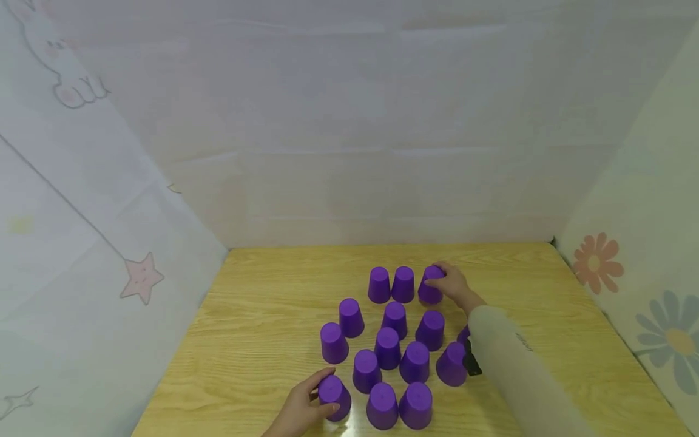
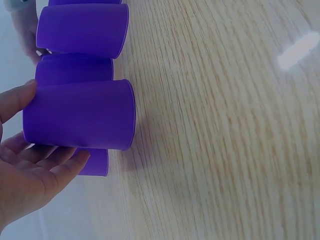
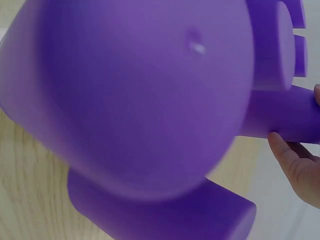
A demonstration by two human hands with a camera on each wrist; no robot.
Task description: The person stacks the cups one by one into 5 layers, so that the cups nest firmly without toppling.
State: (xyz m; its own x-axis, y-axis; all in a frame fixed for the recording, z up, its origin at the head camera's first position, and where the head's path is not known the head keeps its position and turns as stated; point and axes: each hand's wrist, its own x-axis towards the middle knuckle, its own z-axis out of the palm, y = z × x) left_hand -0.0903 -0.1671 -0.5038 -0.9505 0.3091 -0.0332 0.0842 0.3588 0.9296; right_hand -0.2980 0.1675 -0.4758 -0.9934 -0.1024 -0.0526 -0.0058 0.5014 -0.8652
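Purple cups stand upside down on the wooden table. At the near left of the group, my left hand (image 1: 301,405) grips one purple cup (image 1: 335,397) by its sides. The left wrist view shows the thumb on one side of this cup (image 2: 80,115) and curled fingers on the other; whether its rim touches the table I cannot tell. My right hand (image 1: 454,285) reaches to the back row and holds its rightmost purple cup (image 1: 429,295). In the right wrist view, the fingers and thumb lie on opposite sides of that cup (image 3: 282,112).
Several other cups (image 1: 387,348) stand between the hands in uneven rows. Under the right forearm, one cup (image 1: 452,365) stands beside a black wrist device (image 1: 472,359), and another is partly hidden. Cloth walls (image 1: 349,200) surround the wooden table (image 1: 262,328).
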